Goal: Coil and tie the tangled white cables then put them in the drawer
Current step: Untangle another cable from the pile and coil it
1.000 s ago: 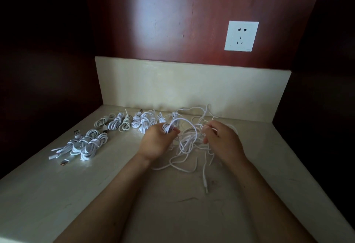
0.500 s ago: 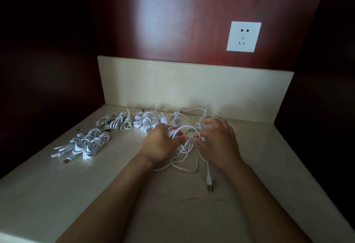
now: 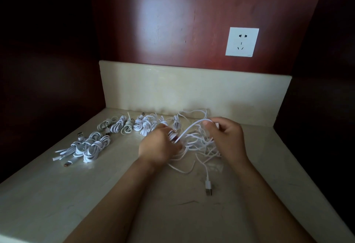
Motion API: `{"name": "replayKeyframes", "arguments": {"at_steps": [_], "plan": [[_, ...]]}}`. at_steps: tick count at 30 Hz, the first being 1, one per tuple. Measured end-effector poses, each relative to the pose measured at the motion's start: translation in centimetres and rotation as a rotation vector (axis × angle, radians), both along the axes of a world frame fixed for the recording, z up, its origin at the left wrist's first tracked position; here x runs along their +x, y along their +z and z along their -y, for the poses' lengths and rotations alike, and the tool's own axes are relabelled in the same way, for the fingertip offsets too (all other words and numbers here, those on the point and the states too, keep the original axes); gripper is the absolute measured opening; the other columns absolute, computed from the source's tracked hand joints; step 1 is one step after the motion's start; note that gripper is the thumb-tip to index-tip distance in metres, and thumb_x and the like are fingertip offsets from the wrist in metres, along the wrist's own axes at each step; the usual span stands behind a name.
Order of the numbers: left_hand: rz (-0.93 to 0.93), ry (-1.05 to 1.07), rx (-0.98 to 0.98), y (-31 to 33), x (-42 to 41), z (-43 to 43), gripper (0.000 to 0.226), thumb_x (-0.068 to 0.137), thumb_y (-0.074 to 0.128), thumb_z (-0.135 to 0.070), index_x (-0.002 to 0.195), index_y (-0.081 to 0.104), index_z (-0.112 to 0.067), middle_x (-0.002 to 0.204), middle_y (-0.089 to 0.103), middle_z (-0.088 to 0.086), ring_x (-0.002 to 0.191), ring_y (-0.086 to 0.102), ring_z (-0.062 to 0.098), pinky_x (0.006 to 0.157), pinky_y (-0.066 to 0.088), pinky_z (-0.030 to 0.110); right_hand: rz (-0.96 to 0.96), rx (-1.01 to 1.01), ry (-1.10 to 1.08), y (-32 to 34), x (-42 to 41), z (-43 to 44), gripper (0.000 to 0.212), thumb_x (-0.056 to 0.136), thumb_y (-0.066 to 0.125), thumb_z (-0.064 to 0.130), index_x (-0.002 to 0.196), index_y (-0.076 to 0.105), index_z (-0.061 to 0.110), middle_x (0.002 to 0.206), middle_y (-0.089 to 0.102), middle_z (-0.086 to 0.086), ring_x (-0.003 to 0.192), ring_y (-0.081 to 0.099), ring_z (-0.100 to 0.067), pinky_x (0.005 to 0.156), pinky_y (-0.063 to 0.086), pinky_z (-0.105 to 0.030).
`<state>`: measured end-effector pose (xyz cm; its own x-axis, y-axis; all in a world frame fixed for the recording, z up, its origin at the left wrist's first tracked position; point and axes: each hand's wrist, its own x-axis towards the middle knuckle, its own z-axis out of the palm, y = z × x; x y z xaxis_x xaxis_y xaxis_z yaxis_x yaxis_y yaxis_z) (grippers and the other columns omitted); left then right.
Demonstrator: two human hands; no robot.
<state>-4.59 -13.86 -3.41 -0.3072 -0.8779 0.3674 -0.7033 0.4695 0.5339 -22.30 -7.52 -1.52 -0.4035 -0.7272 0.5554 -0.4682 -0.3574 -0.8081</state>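
Observation:
A tangle of loose white cables (image 3: 199,142) lies on the cream countertop (image 3: 76,194) between my hands. My left hand (image 3: 159,146) grips a partly wound coil of white cable (image 3: 171,134). A strand (image 3: 189,128) arcs from that coil up to my right hand (image 3: 227,137), which pinches it between thumb and fingers above the tangle. One free end with a USB plug (image 3: 209,188) trails toward me. Several finished tied coils (image 3: 134,125) sit in a row at the back left. A second group of tied coils (image 3: 86,146) lies nearer the left edge.
A cream backsplash (image 3: 192,91) stands behind the cables, below a dark red wall with a white socket (image 3: 242,42). Dark side panels close in the counter on the left and right. No drawer is in view.
My right hand has lifted away from the left and to the right, drawing a strand of cable out in an arc. The USB plug end has slid nearer to me.

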Motion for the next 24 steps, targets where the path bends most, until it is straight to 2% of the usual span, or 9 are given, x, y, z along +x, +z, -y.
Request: {"name": "replayKeyframes", "arguments": {"at_steps": [3, 5, 8, 10, 12, 16, 20, 23, 24], "plan": [[-0.017, 0.069, -0.009, -0.3, 0.5, 0.5, 0.018, 0.077, 0.067, -0.038, 0.077, 0.062, -0.020, 0.092, 0.056, -0.002, 0.083, 0.062, 0.024, 0.064, 0.040, 0.027, 0.159, -0.007, 0.026, 0.6, -0.4, -0.3, 0.023, 0.090, 0.062, 0.001, 0.081, 0.074, 0.019, 0.045, 0.050, 0.000, 0.042, 0.045, -0.008, 0.049, 0.039, -0.021], [-0.057, 0.067, -0.006, -0.6, 0.6, 0.7, 0.016, 0.078, 0.068, -0.037, 0.078, 0.064, -0.022, 0.094, 0.058, -0.001, 0.085, 0.063, 0.023, 0.065, 0.040, 0.027, 0.178, 0.018, 0.037, 0.7, -0.7, -0.3, 0.020, 0.089, 0.063, 0.001, 0.079, 0.074, 0.015, 0.043, 0.051, 0.004, 0.039, 0.046, -0.007, 0.048, 0.041, -0.019], [-0.159, -0.037, 0.007, -0.3, 0.4, 0.7, 0.018, 0.075, 0.079, -0.040, 0.083, 0.069, -0.028, 0.093, 0.056, -0.011, 0.090, 0.059, 0.011, 0.074, 0.044, 0.025, 0.126, 0.077, 0.072, 0.4, -0.5, -0.2, 0.015, 0.087, 0.068, 0.006, 0.075, 0.074, 0.013, 0.051, 0.057, 0.002, 0.049, 0.051, -0.009, 0.055, 0.044, -0.022], [-0.349, -0.151, 0.057, 0.4, 0.2, 0.4, 0.017, 0.073, 0.084, -0.034, 0.074, 0.069, -0.025, 0.077, 0.061, -0.011, 0.081, 0.059, 0.007, 0.070, 0.046, 0.025, 0.097, 0.122, 0.094, 0.0, -0.2, 0.1, 0.010, 0.084, 0.070, 0.005, 0.083, 0.075, 0.014, 0.061, 0.066, -0.002, 0.056, 0.057, -0.010, 0.060, 0.048, -0.027], [-0.605, -0.258, 0.233, 1.3, 0.1, 0.1, 0.020, 0.075, 0.083, -0.026, 0.070, 0.068, -0.014, 0.064, 0.062, -0.003, 0.061, 0.056, 0.009, 0.059, 0.044, 0.025, 0.044, 0.154, 0.051, -0.5, -0.1, 0.5, 0.015, 0.083, 0.071, 0.010, 0.093, 0.074, 0.021, 0.074, 0.071, -0.002, 0.064, 0.062, -0.011, 0.067, 0.051, -0.031], [-0.828, -0.290, 0.585, 2.8, 0.9, -0.1, 0.028, 0.075, 0.072, -0.041, 0.067, 0.065, -0.014, 0.045, 0.043, -0.002, 0.040, 0.036, 0.010, 0.040, 0.030, 0.018, -0.402, 0.122, -0.097, -1.1, 0.8, 0.4, 0.044, 0.079, 0.070, 0.021, 0.122, 0.063, 0.030, 0.108, 0.068, 0.009, 0.102, 0.060, -0.013, 0.090, 0.049, -0.034], [-1.043, -0.314, 0.794, 3.7, 1.9, 0.6, 0.027, 0.088, 0.062, -0.040, 0.068, 0.055, -0.022, 0.046, 0.030, -0.007, 0.039, 0.028, 0.007, 0.037, 0.024, 0.016, -0.661, 0.151, 0.016, -0.9, 4.3, -0.3, 0.075, 0.077, 0.064, 0.045, 0.146, 0.039, 0.029, 0.133, 0.057, 0.006, 0.122, 0.049, -0.016, 0.106, 0.033, -0.035], [-1.036, -0.251, 0.785, 3.3, 2.2, 1.2, 0.033, 0.087, 0.061, -0.050, 0.071, 0.057, -0.021, 0.047, 0.031, -0.006, 0.038, 0.028, 0.008, 0.036, 0.024, 0.016, -0.891, 0.340, 0.108, -1.6, 6.4, -0.4, 0.093, 0.070, 0.036, 0.079, 0.152, 0.018, 0.040, 0.152, 0.037, 0.008, 0.143, 0.027, -0.013, 0.120, 0.004, -0.045], [-1.007, -0.214, 0.768, 3.1, 2.2, 1.4, 0.035, 0.088, 0.060, -0.050, 0.072, 0.059, -0.019, 0.047, 0.032, -0.006, 0.037, 0.027, 0.009, 0.036, 0.024, 0.016, -0.943, 0.391, 0.103, -2.1, 6.4, -0.2, 0.096, 0.067, 0.030, 0.085, 0.152, 0.018, 0.041, 0.155, 0.031, 0.008, 0.146, 0.020, -0.013, 0.120, -0.003, -0.050]]}}
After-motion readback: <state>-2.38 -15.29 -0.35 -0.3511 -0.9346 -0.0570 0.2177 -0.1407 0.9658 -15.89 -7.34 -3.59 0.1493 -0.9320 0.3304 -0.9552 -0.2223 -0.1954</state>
